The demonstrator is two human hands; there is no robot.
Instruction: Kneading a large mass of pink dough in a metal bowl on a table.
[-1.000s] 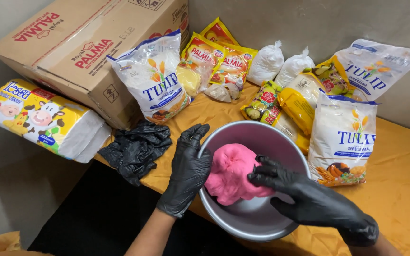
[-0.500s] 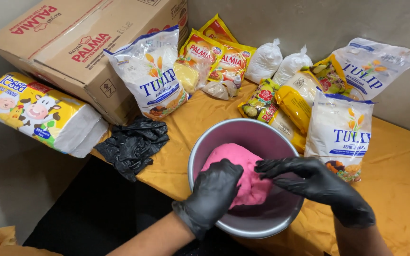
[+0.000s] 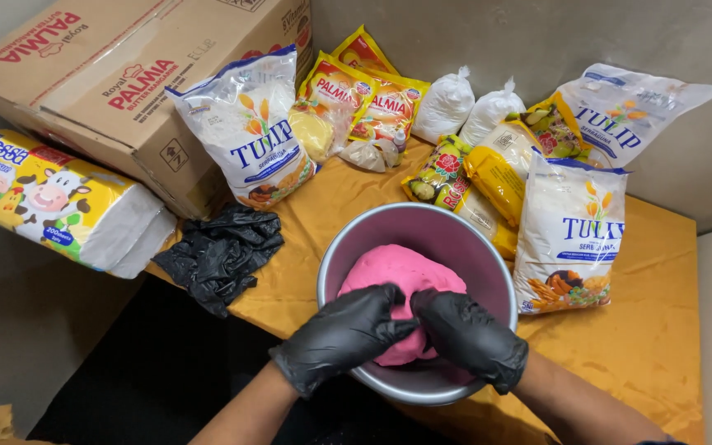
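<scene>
Both hands have slid down to the near side of the bowl since half a second ago, when the right one was up at the far rim. Now the left hand (image 3: 348, 334) and right hand (image 3: 467, 336), both in black gloves, sit side by side and touching, fingers curled over and pressing into the near edge of the pink dough (image 3: 401, 284). So neither is spread wide, they're cupped on the lump.

That dough sits inside the round metal bowl (image 3: 455, 235), which stands on the orange cloth (image 3: 644, 346) near its front edge.

Other stuff around: a crumpled pile of black gloves (image 3: 220, 251) just left of the bowl, a white flour bag (image 3: 570, 235) right beside it on the right, another flour bag (image 3: 249, 132) leaning on the cardboard box (image 3: 117, 82), yellow margarine packets (image 3: 368, 99) at the back, and a tissue pack (image 3: 55, 202) off to the left.
</scene>
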